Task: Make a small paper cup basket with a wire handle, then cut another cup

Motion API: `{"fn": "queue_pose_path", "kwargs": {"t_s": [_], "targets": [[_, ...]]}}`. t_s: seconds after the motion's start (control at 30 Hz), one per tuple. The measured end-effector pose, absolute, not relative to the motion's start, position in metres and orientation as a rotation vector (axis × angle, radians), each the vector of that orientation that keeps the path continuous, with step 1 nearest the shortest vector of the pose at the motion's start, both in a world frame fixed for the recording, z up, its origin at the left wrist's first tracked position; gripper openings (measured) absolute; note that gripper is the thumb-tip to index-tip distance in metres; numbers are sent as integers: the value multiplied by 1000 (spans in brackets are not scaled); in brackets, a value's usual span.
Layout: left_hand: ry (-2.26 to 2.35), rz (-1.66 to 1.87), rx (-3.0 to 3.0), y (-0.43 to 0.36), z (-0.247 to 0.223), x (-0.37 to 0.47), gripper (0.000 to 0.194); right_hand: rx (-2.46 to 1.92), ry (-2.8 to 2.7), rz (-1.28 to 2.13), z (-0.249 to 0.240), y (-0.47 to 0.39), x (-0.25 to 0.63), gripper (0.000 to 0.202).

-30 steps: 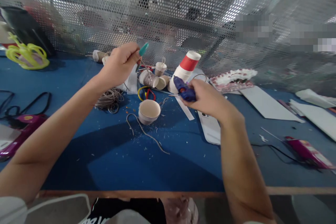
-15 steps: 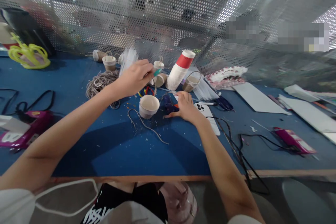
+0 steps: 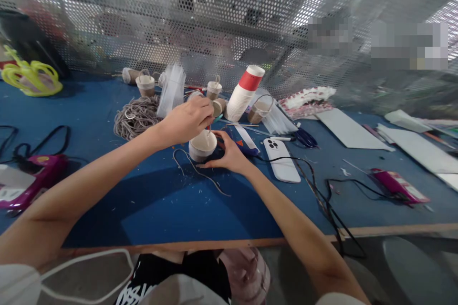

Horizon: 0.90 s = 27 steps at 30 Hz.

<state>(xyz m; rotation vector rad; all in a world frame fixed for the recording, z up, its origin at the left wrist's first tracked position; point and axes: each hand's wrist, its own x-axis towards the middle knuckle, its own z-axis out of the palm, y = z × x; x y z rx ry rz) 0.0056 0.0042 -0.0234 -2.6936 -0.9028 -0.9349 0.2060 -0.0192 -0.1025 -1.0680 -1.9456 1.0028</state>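
A small white paper cup (image 3: 202,147) stands upright on the blue table. Over its rim, my left hand (image 3: 193,116) is closed in a pinch on a thin cord (image 3: 209,134) that reaches down into the cup. My right hand (image 3: 229,153) wraps round the cup's right side, thumb low in front and fingers by the rim. A loose grey cord (image 3: 200,171) curves on the table before the cup. Just behind my right hand lies a dark blue tool (image 3: 249,150), partly hidden.
Behind stand a cup stack (image 3: 240,100) and small handled cups (image 3: 145,85). A cord bundle (image 3: 134,118) and clear sticks (image 3: 172,89) lie left of centre. On the right are a white phone (image 3: 282,162), black cable (image 3: 315,186) and white sheets (image 3: 352,128). A yellow-green crown (image 3: 34,78) sits far left.
My right hand has moved left from the blue tool to the cup, uncovering the phone. My left hand has come lower, over the cup, with the cord end now inside it.
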Motion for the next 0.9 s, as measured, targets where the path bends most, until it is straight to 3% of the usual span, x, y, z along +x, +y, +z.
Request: {"fn": "queue_pose_path", "kwargs": {"t_s": [0.23, 0.4, 0.9], "targets": [[-977, -863, -2705, -5, -25, 11, 22, -1036, -1850, 1006, -117, -18, 192, 78], [-961, -803, -2724, -8, -27, 15, 24, -1101, -1845, 974, -123, -15, 191, 81], [-928, -1366, -2698, -1, -19, 10, 21, -1039, -1840, 950, -119, -19, 188, 72]]}}
